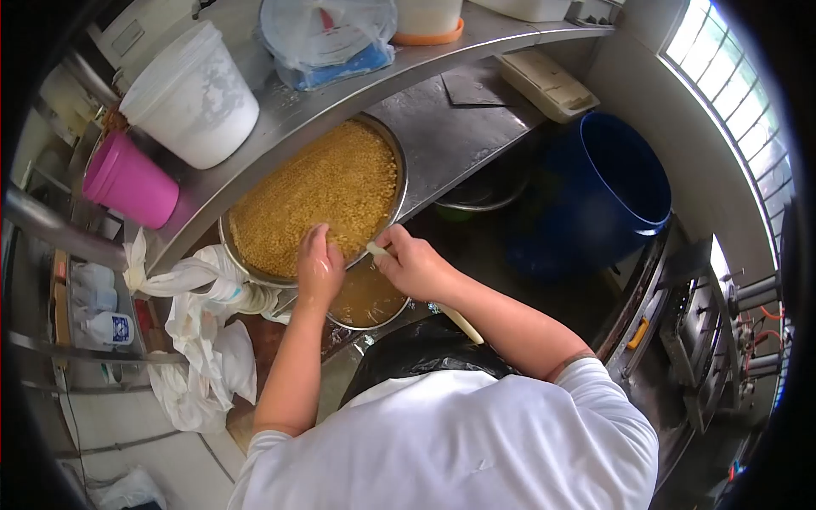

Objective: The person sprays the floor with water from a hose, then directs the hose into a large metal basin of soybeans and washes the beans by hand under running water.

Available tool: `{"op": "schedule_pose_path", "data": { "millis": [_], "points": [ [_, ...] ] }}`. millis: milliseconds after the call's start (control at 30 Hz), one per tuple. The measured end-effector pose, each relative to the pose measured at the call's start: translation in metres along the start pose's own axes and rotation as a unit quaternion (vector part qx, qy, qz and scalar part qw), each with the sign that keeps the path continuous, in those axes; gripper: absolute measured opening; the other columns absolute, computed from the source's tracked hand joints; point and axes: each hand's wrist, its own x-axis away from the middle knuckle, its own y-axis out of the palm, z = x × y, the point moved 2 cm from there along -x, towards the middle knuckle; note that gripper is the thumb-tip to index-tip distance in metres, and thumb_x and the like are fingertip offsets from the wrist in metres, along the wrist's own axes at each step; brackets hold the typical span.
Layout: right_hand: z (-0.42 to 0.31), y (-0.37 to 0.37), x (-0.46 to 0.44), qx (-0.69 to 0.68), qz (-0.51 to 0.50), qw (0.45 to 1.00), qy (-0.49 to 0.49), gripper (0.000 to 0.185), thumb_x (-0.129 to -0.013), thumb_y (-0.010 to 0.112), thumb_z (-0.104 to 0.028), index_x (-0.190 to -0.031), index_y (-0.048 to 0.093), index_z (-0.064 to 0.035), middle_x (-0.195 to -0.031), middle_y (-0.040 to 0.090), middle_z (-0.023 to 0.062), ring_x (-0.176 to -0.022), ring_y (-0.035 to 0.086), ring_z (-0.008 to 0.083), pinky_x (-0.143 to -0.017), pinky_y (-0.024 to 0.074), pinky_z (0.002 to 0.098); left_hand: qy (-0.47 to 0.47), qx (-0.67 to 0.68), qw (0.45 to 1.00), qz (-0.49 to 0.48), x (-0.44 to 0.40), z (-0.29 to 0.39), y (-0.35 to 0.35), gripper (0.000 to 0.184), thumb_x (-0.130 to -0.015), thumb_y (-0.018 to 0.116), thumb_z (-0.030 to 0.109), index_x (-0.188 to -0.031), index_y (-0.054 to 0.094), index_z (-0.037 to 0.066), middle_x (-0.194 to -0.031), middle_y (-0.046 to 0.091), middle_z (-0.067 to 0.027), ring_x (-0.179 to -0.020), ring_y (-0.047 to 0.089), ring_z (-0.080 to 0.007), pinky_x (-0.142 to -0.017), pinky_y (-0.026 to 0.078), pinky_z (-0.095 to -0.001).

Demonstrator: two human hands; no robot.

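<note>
A wide metal bowl [404, 174] holds a heap of wet yellow beans or grains [319, 187]. At its near edge, over the beans, my left hand [320, 270] is held with its fingers stretched out and slightly cupped. My right hand [412, 265] grips a cream-coloured hose [461, 323] close to its end, which points left toward the beans and my left hand. Below the bowl's near rim, a second metal basin [374, 323] contains cloudy brownish water.
On the shelf above stand a white bucket [200, 102], a pink bucket [136, 183] and a plastic-covered scale [327, 34]. A blue barrel [595, 195] stands to the right. White cloth bags [200, 331] hang at left. Metal equipment [693, 323] is at far right.
</note>
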Motion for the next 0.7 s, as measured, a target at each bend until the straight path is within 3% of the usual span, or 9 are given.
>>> {"op": "schedule_pose_path", "data": {
  "millis": [67,133,200,300,400,500,567,633,700],
  "points": [
    [0.002,0.002,-0.012,-0.035,-0.005,0.998,0.056,0.033,-0.103,0.069,-0.019,-0.124,0.056,0.0022,-0.096,0.077,0.0186,-0.090,0.077,0.0300,-0.080,0.0583,0.0404,0.061,-0.031,0.995,0.071,0.016,0.029,-0.013,0.035,-0.096,0.062,0.009,-0.128,0.062,-0.006,-0.125,0.066,-0.0302,-0.118,0.062,-0.0491,-0.103,0.050,-0.0546],
    [0.007,0.008,-0.024,-0.042,-0.012,0.996,0.073,0.031,-0.102,0.069,-0.018,-0.123,0.058,0.0016,-0.097,0.078,0.0157,-0.091,0.076,0.0243,-0.080,0.0578,0.0387,0.020,0.060,0.998,0.015,0.035,0.056,-0.012,0.016,-0.096,0.068,0.009,-0.110,0.069,0.000,-0.108,0.072,-0.0228,-0.101,0.068,-0.0438,-0.089,0.054,-0.0505],
    [0.009,0.011,-0.037,-0.029,0.036,0.999,0.001,0.033,-0.100,0.070,-0.026,-0.117,0.064,0.0011,-0.093,0.075,0.0250,-0.091,0.076,0.0409,-0.079,0.0579,0.0464,-0.018,0.154,0.978,-0.137,0.049,0.077,-0.007,0.014,-0.097,0.069,0.013,-0.104,0.072,0.000,-0.092,0.072,-0.0178,-0.088,0.071,-0.0365,-0.079,0.056,-0.0442],
    [-0.009,0.004,-0.056,-0.016,0.002,1.000,0.020,0.033,-0.100,0.070,-0.026,-0.116,0.066,0.0019,-0.093,0.075,0.0254,-0.089,0.076,0.0394,-0.078,0.0580,0.0458,-0.196,0.410,0.792,-0.407,0.074,0.093,0.034,0.040,-0.109,0.064,0.035,-0.128,0.069,0.000,-0.112,0.077,-0.0111,-0.101,0.073,-0.0188,-0.086,0.057,-0.0363],
    [-0.031,-0.001,-0.071,-0.013,-0.020,0.999,0.045,0.034,-0.100,0.071,-0.027,-0.117,0.068,0.0027,-0.095,0.075,0.0243,-0.088,0.076,0.0382,-0.079,0.0576,0.0464,-0.157,0.391,0.743,-0.519,0.062,0.123,0.051,0.053,-0.112,0.055,0.048,-0.134,0.066,0.000,-0.118,0.075,-0.0110,-0.107,0.072,-0.0178,-0.093,0.058,-0.0352],
    [-0.045,-0.007,-0.071,-0.060,-0.117,0.985,0.114,0.038,-0.103,0.069,-0.031,-0.122,0.069,0.0026,-0.098,0.075,0.0240,-0.092,0.075,0.0346,-0.084,0.0576,0.0452,-0.187,0.526,0.714,-0.423,0.063,0.140,0.070,0.059,-0.113,0.051,0.054,-0.125,0.067,-0.002,-0.107,0.075,-0.0127,-0.098,0.074,-0.0175,-0.089,0.062,-0.0346],
    [-0.014,-0.009,-0.073,-0.036,-0.080,0.995,-0.045,0.045,-0.106,0.065,-0.035,-0.132,0.067,0.0021,-0.102,0.075,0.0211,-0.094,0.074,0.0293,-0.088,0.0579,0.0407,-0.240,0.522,0.702,-0.420,0.059,0.147,0.065,0.060,-0.112,0.050,0.056,-0.121,0.067,-0.002,-0.103,0.075,-0.0129,-0.091,0.075,-0.0187,-0.084,0.063,-0.0350],
    [-0.020,-0.035,-0.046,0.050,-0.024,0.998,-0.001,0.048,-0.109,0.061,-0.035,-0.140,0.064,0.0007,-0.105,0.075,0.0165,-0.098,0.073,0.0231,-0.091,0.0572,0.0360,-0.325,0.556,0.660,-0.385,0.055,0.145,0.068,0.061,-0.112,0.050,0.058,-0.110,0.065,-0.001,-0.092,0.074,-0.0138,-0.073,0.076,-0.0223,-0.071,0.065,-0.0354],
    [0.009,-0.046,-0.012,-0.117,0.048,0.990,0.061,0.047,-0.111,0.058,-0.033,-0.141,0.063,0.0021,-0.109,0.076,0.0129,-0.101,0.072,0.0193,-0.092,0.0568,0.0339,-0.344,0.589,0.647,-0.341,0.043,0.142,0.055,0.060,-0.112,0.050,0.057,-0.110,0.066,-0.001,-0.092,0.074,-0.0141,-0.073,0.076,-0.0227,-0.070,0.066,-0.0357]
  ]
}}
